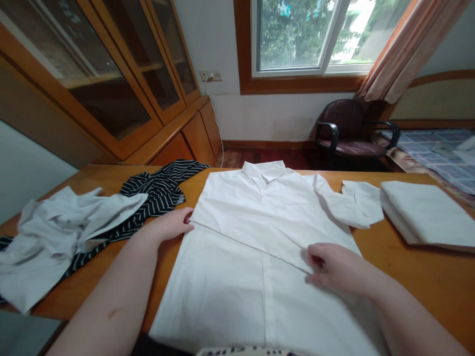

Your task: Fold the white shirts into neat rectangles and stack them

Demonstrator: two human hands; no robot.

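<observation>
A white button-up shirt point(230, 277) lies front up on the wooden table, its collar at the far side. One sleeve point(256, 232) is laid across the chest, from the shirt's left edge toward the right. My left hand point(180, 222) is closed on the shirt's left edge, where that sleeve folds over. Over the lower right of the chest, my right hand point(330, 267) has its fingers curled on the end of the folded sleeve; its fingertips are slightly blurred. The other sleeve point(349, 202) lies bent out to the right.
A folded white cloth point(426, 212) rests at the table's right. To the left lie a crumpled white garment point(70, 227) and a black striped garment point(159, 188). Beyond the table point(408, 277) stand a glass-door cabinet point(141, 64), an armchair point(349, 128) and a bed point(441, 153).
</observation>
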